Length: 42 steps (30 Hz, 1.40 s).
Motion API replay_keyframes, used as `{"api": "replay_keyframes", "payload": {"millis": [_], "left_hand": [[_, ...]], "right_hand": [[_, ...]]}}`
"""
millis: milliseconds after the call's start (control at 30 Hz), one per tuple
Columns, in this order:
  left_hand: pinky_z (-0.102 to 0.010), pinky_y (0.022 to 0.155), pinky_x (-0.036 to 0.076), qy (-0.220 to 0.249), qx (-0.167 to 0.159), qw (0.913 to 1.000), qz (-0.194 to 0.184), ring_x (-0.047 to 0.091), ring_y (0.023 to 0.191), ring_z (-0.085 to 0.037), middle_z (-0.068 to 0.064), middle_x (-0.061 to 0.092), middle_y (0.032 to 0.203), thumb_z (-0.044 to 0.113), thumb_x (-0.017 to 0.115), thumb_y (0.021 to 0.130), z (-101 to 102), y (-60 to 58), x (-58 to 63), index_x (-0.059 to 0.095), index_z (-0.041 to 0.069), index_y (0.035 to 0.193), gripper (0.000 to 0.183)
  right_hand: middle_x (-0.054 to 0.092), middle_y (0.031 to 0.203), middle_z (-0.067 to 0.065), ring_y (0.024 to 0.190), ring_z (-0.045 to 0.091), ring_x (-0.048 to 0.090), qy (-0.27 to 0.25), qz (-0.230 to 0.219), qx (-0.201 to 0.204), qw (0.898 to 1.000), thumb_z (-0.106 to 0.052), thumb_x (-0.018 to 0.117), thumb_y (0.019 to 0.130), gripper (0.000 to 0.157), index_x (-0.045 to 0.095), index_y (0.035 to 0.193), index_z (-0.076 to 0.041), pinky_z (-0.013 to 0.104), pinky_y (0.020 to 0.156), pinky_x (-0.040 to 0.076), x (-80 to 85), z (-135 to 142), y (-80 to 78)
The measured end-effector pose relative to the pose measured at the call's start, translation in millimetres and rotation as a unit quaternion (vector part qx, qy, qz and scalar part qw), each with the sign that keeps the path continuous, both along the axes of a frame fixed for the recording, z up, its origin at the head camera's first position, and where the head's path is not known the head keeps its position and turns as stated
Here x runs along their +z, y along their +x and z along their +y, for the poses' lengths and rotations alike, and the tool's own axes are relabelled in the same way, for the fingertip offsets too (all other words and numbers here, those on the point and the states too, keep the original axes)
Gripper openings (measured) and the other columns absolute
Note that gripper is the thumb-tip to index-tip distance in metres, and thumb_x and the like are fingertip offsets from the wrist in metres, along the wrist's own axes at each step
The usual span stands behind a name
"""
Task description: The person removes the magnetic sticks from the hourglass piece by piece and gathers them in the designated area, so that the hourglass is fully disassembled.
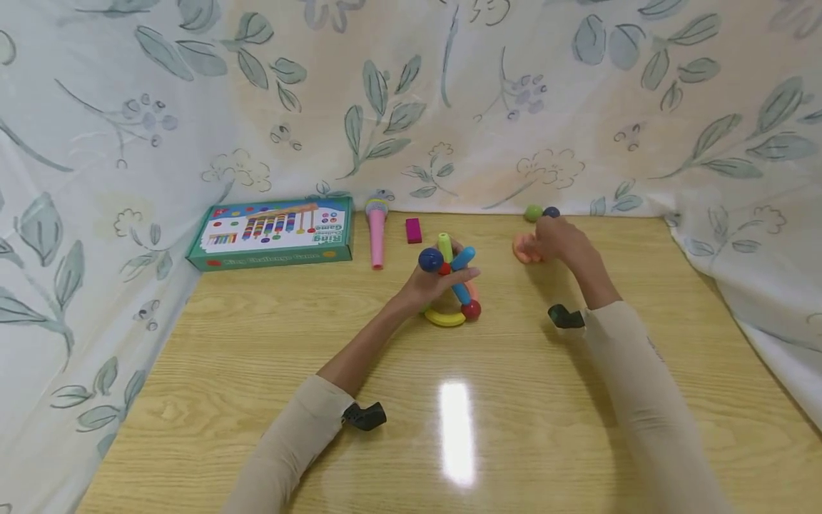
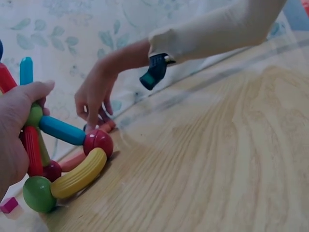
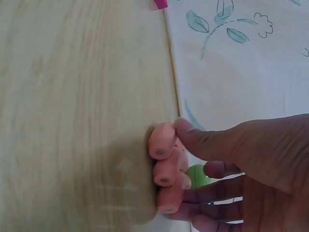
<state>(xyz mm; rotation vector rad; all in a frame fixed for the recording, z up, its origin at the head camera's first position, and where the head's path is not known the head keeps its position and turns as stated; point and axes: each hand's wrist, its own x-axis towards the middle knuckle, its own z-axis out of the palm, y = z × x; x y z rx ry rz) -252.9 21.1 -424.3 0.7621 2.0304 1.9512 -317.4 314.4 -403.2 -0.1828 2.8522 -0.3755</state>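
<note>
My left hand [image 1: 424,287] grips a standing frame of magnetic rods and balls near the table's middle. It has a dark blue ball [image 1: 431,260] on top, a blue rod [image 2: 62,130], a red ball [image 2: 98,143], and a yellow curved rod [image 2: 79,173] at its base, joined to a green ball [image 2: 40,194]. Farther right, my right hand [image 1: 560,239] pinches a cluster of pink curved magnetic rods [image 3: 165,172] on the table, with the thumb on one side and fingers on the other. Their far ends are hidden by the fingers.
Behind the right hand are a loose green ball [image 1: 534,213] and a dark blue ball [image 1: 551,212]. A boxed ring game [image 1: 272,232], a pink toy microphone [image 1: 377,235] and a magenta block [image 1: 414,230] lie along the back, before a floral cloth [image 1: 449,107].
</note>
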Motion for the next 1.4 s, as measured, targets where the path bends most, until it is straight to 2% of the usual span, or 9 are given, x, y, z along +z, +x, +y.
{"api": "replay_keyframes", "payload": {"millis": [167,333,467,567,667,733,933,1233,1400], "left_hand": [[-0.018,0.079,0.052,-0.002,-0.028,0.9996,-0.005,0.064,0.071,-0.038,0.002,0.052,0.085,0.002,0.071,0.096,-4.1,3.2,11.2,0.05,0.007,0.102,0.022],[-0.018,0.084,0.055,0.005,-0.04,0.9992,-0.002,0.067,0.081,-0.057,0.002,0.053,0.08,0.0,0.07,0.096,-3.9,-8.3,0.5,0.05,0.01,0.102,0.023],[-0.019,0.077,0.053,0.005,-0.035,0.9993,0.013,0.069,0.073,-0.033,0.003,0.051,0.079,0.002,0.072,0.095,-3.2,-20.1,-14.1,0.05,0.011,0.104,0.025],[-0.021,0.083,0.05,-0.005,-0.029,0.9992,0.026,0.062,0.081,-0.015,0.003,0.051,0.087,0.005,0.073,0.095,-4.4,-23.4,-18.7,0.05,0.01,0.108,0.026],[-0.022,0.087,0.049,-0.016,-0.027,0.9991,0.028,0.058,0.088,-0.014,0.001,0.051,0.092,0.007,0.073,0.096,-4.5,-23.2,-18.1,0.05,0.008,0.111,0.027],[-0.021,0.086,0.05,-0.015,-0.026,0.9993,0.025,0.059,0.088,-0.015,0.001,0.052,0.091,0.006,0.073,0.096,-3.6,-22.6,-16.1,0.05,0.006,0.111,0.027],[-0.021,0.083,0.051,-0.018,-0.016,0.9995,0.019,0.062,0.083,-0.016,0.0,0.052,0.087,0.009,0.075,0.095,-1.4,-24.0,-15.5,0.05,0.006,0.11,0.029],[-0.021,0.084,0.05,-0.049,-0.016,0.9985,0.014,0.063,0.078,-0.016,-0.002,0.061,0.084,0.014,0.075,0.097,-2.3,-27.9,-18.1,0.052,0.008,0.109,0.027],[-0.022,0.084,0.05,-0.055,-0.014,0.9982,0.018,0.061,0.076,-0.014,0.002,0.059,0.083,0.014,0.074,0.097,1.7,-27.1,-18.5,0.053,0.01,0.107,0.024]], "right_hand": [[0.051,0.061,-0.001,0.064,0.019,0.048,0.014,-0.034,-0.001,0.999,-0.029,0.055,0.101,0.042,0.068,0.071,-0.004,0.035,0.065,0.04,4.9,-4.0,-3.2],[0.05,0.064,0.0,0.068,0.02,0.049,0.038,-0.044,-0.014,0.998,-0.035,0.054,0.105,0.047,0.061,0.07,-0.006,0.035,0.068,0.041,16.1,-13.8,-2.8],[0.038,0.062,-0.002,0.062,0.015,0.038,0.009,0.006,-0.005,1.0,-0.038,0.062,0.105,0.048,0.051,0.07,-0.006,0.03,0.06,0.034,36.2,-28.3,0.9],[0.051,0.071,0.006,0.066,0.019,0.045,-0.041,0.037,0.018,0.998,-0.035,0.065,0.104,0.04,0.057,0.085,0.0,0.032,0.062,0.04,61.2,-43.0,9.7],[0.066,0.096,0.016,0.086,0.028,0.061,-0.086,0.059,0.056,0.993,-0.036,0.064,0.104,0.039,0.062,0.106,0.003,0.041,0.078,0.052,86.0,-58.9,21.8],[0.069,0.105,0.019,0.097,0.033,0.065,-0.117,0.076,0.086,0.987,-0.035,0.064,0.104,0.037,0.064,0.11,0.002,0.047,0.087,0.054,99.1,-69.0,29.1],[0.071,0.108,0.015,0.104,0.031,0.068,-0.154,0.102,0.142,0.972,-0.03,0.066,0.104,0.029,0.065,0.11,-0.002,0.043,0.091,0.054,122.4,-92.6,40.7],[0.074,0.107,0.009,0.101,0.024,0.07,-0.204,0.105,0.206,0.951,-0.022,0.067,0.103,0.016,0.068,0.108,-0.007,0.03,0.086,0.055,114.6,-104.4,41.0],[0.073,0.102,0.007,0.097,0.02,0.071,-0.246,0.153,0.263,0.92,-0.014,0.068,0.102,0.011,0.068,0.108,-0.005,0.024,0.082,0.054,102.7,-117.9,47.8]]}}
